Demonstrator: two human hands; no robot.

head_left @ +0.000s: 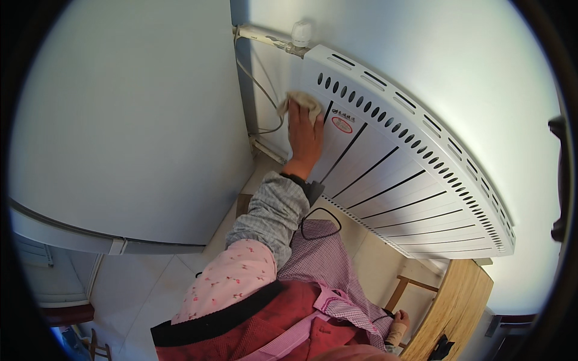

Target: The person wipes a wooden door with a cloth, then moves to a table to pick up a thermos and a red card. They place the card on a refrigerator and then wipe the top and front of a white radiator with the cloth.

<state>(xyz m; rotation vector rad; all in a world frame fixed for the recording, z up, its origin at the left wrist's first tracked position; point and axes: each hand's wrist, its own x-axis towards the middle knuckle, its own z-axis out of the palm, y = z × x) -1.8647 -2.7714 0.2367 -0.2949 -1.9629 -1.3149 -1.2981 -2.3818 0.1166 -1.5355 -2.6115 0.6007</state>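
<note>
My left hand (306,137) reaches up the picture and presses a beige cloth (303,100) against the upper left end of a white radiator (384,167). Its fingers lie over the cloth, beside a red oval sticker on the radiator's front panel. A dark band or strap circles that wrist, below a grey sleeve. My right hand (401,318) hangs low at the lower right, near the edge of a wooden table; its fingers look curled, and whether it holds anything cannot be told.
A large pale appliance side panel (135,113) stands left of the radiator. A white radiator valve (301,34), a pipe (264,35) and a loose cable (255,80) lie between them. A wooden table (460,302) with a dark item stands at lower right. A black cord loop (337,221) hangs near the apron.
</note>
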